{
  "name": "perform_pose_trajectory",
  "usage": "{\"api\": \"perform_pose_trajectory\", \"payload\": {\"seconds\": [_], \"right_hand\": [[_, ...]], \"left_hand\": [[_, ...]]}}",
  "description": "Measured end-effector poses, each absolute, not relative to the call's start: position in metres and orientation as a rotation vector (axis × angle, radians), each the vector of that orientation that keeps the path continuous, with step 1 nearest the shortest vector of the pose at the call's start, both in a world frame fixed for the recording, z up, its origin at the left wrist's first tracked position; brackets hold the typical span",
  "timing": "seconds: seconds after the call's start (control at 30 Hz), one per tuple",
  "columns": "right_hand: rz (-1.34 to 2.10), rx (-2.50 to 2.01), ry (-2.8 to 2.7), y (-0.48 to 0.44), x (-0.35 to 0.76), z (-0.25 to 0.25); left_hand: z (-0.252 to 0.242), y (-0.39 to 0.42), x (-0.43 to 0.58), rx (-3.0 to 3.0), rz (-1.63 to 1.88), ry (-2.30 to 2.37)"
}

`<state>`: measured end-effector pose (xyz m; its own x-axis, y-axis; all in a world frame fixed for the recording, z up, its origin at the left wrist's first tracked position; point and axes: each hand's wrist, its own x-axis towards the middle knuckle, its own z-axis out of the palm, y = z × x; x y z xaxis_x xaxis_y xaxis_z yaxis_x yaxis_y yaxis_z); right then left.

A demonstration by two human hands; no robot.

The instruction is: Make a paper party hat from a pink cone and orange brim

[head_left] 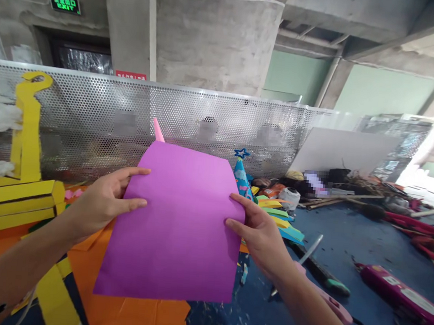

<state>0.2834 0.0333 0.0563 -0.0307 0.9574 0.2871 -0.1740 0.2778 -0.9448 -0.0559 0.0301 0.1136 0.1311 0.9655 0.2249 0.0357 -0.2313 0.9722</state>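
A purple sheet of paper [180,224] is held up in front of me, between both hands. My left hand [111,194] grips its left edge, with thumb and a finger on the near face. On the right edge, my right hand [253,225] pinches the sheet the same way. The sheet bends slightly and hides part of the table. Behind its top left corner a pink pointed piece [158,130] sticks up. A blue patterned cone [241,174] topped by a star stands just beyond its right edge.
Yellow cardboard shapes [27,137] stand at the left, over orange sheets [140,317]. A pink glue gun [331,304], a cutter [323,273] and a magenta case [398,292] lie on the blue surface at the right. Behind runs a perforated metal barrier [191,105].
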Motion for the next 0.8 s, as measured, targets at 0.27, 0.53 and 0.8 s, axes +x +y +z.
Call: {"api": "perform_pose_trajectory", "payload": {"seconds": [0.27,0.53,0.8], "right_hand": [[0.688,-1.052,-1.581,0.031,0.298,0.066],[-0.069,-0.983,-1.761,0.030,0.305,0.073],[-0.356,-0.823,-1.763,0.028,0.306,0.071]], "left_hand": [[0.113,0.027,-0.061,1.821,1.220,1.322],[0.119,0.018,-0.068,2.724,1.270,1.507],[0.130,-0.007,-0.064,3.169,1.128,1.402]]}}
